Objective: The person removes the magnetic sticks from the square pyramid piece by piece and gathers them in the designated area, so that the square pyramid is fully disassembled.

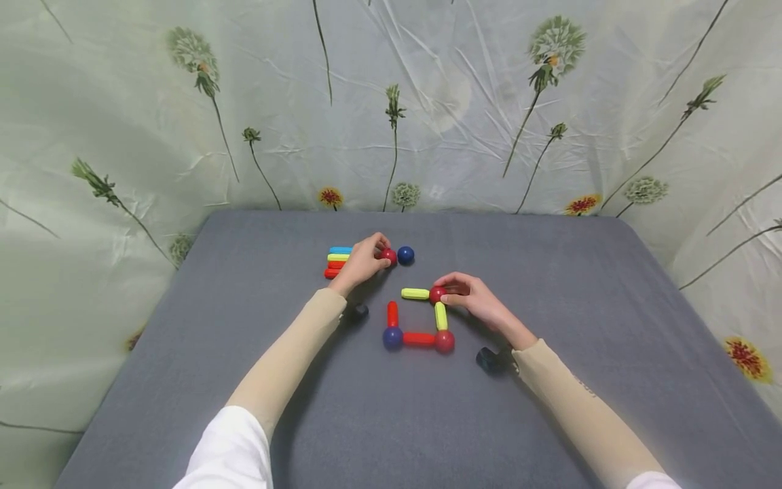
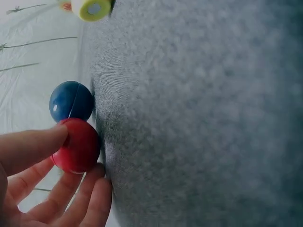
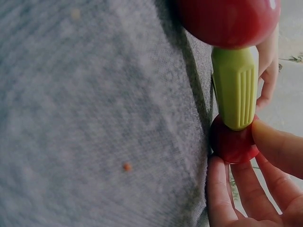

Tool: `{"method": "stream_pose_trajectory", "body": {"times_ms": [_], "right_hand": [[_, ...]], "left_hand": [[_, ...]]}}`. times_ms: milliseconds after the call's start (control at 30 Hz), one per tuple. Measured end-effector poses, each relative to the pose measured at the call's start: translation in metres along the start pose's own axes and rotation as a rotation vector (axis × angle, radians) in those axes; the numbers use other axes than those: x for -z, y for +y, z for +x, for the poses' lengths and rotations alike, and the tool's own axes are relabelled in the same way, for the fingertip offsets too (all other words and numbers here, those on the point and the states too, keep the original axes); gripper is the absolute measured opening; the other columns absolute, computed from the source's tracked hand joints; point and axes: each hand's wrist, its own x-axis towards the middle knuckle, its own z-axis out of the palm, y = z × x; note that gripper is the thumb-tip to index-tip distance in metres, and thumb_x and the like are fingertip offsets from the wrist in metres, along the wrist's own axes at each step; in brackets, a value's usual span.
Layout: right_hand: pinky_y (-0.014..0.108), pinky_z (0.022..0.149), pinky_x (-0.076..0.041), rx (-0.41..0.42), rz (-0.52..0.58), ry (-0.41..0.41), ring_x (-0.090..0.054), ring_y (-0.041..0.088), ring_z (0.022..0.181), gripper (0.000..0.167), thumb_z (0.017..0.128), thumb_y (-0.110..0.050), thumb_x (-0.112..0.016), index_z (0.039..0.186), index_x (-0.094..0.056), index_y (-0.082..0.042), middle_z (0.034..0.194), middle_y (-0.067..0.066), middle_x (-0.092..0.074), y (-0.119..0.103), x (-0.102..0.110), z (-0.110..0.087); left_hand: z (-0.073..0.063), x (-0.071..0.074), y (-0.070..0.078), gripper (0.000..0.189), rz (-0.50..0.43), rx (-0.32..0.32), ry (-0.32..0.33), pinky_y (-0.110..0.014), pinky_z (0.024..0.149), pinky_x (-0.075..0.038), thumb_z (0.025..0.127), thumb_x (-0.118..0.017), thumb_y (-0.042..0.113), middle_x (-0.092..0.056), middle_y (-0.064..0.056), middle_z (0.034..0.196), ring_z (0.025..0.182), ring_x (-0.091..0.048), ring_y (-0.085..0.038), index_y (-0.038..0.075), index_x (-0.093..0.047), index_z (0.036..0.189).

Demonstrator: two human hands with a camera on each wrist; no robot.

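Note:
My left hand holds a red ball between thumb and fingers. A blue ball sits beside that one; in the left wrist view the blue ball appears right behind the red ball. My right hand pinches another red ball, a corner of a shape of rods and balls. From this corner a yellow-green rod points left, and a second yellow-green rod runs to a near red ball. A red rod links it to a dark blue ball, where another red rod stands off.
Several loose rods, blue, yellow-green and red, lie side by side left of my left hand, partly hidden by it. Dark wrist devices show by both forearms. A grey cloth-covered table meets a floral curtain behind.

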Motion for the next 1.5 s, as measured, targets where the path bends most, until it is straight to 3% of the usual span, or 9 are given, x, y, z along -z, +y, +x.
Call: {"method": "stream_pose_trajectory", "body": {"times_ms": [167,300,500,600,767,900,1133,1333,1500], "right_hand": [[0.037,0.09,-0.046,-0.003,-0.001,-0.003,-0.057,0.028,0.106,0.03,0.091,-0.003,-0.061,0.12,-0.057,0.003,0.117,0.019,-0.059,0.0,0.0,0.001],[0.036,0.09,-0.046,-0.001,0.0,-0.004,-0.057,0.028,0.106,0.03,0.091,-0.003,-0.061,0.12,-0.057,0.003,0.117,0.019,-0.059,-0.001,0.001,0.0],[0.037,0.091,-0.046,0.0,0.009,-0.009,-0.057,0.03,0.108,0.031,0.092,-0.004,-0.061,0.121,-0.057,0.004,0.116,0.019,-0.06,-0.001,0.003,-0.001],[0.038,0.091,-0.046,0.003,0.01,-0.011,-0.057,0.031,0.108,0.031,0.092,-0.004,-0.061,0.121,-0.057,0.004,0.115,0.019,-0.06,-0.001,0.002,-0.001],[0.036,0.09,-0.047,0.014,0.014,-0.016,-0.057,0.031,0.108,0.031,0.092,-0.003,-0.061,0.121,-0.056,0.005,0.116,0.02,-0.06,-0.001,0.0,0.0],[0.033,0.087,-0.047,0.018,0.007,-0.009,-0.058,0.03,0.107,0.03,0.091,-0.003,-0.061,0.12,-0.057,0.004,0.117,0.02,-0.059,-0.002,-0.001,0.001],[0.031,0.086,-0.046,0.018,0.001,-0.008,-0.057,0.028,0.106,0.03,0.091,-0.004,-0.062,0.12,-0.058,0.003,0.117,0.019,-0.059,-0.002,0.0,0.0],[0.034,0.088,-0.045,0.012,0.003,-0.01,-0.056,0.028,0.107,0.031,0.091,-0.005,-0.063,0.12,-0.058,0.002,0.118,0.019,-0.059,0.0,0.002,0.0],[0.037,0.09,-0.045,0.005,-0.005,-0.006,-0.057,0.028,0.107,0.03,0.091,-0.005,-0.062,0.12,-0.058,0.002,0.118,0.018,-0.059,0.001,0.001,0.001]], "left_hand": [[-0.003,0.001,0.003,0.031,0.021,-0.014,0.016,-0.041,0.092,-0.045,0.09,-0.064,0.003,-0.054,-0.018,0.121,0.108,-0.055,-0.032,0.001,-0.051,0.118],[-0.013,0.001,0.01,0.031,0.045,-0.101,0.011,-0.041,0.092,-0.044,0.089,-0.065,0.004,-0.052,-0.016,0.117,0.105,-0.054,-0.03,0.002,-0.054,0.118],[-0.026,-0.015,0.025,0.025,0.14,-0.248,-0.313,-0.034,0.088,-0.047,0.087,-0.067,0.003,-0.063,-0.01,0.108,0.098,-0.059,-0.021,0.003,-0.06,0.111],[-0.027,-0.026,0.029,0.023,0.268,-0.287,-0.352,-0.03,0.086,-0.048,0.086,-0.069,0.004,-0.065,-0.006,0.103,0.094,-0.059,-0.018,0.006,-0.061,0.108],[-0.027,-0.035,0.034,0.021,0.409,-0.306,-0.287,-0.03,0.076,-0.05,0.084,-0.071,0.004,-0.061,-0.004,0.091,0.084,-0.057,-0.016,0.012,-0.061,0.1],[-0.031,-0.029,0.034,0.02,0.429,-0.294,-0.239,-0.031,0.074,-0.05,0.083,-0.072,0.006,-0.062,-0.004,0.091,0.083,-0.058,-0.016,0.012,-0.063,0.1],[-0.05,0.015,0.013,0.014,0.258,-0.294,-0.124,-0.031,0.073,-0.048,0.082,-0.074,0.003,-0.061,-0.003,0.086,0.079,-0.055,-0.018,0.005,-0.068,0.094],[-0.07,0.052,-0.021,0.012,0.265,-0.161,0.054,-0.034,0.068,-0.045,0.078,-0.074,-0.002,-0.06,-0.005,0.081,0.076,-0.054,-0.02,0.003,-0.068,0.087],[-0.075,0.061,-0.034,0.011,0.322,-0.083,0.102,-0.038,0.068,-0.045,0.079,-0.073,-0.003,-0.056,-0.009,0.083,0.078,-0.052,-0.024,0.002,-0.065,0.084]]}}
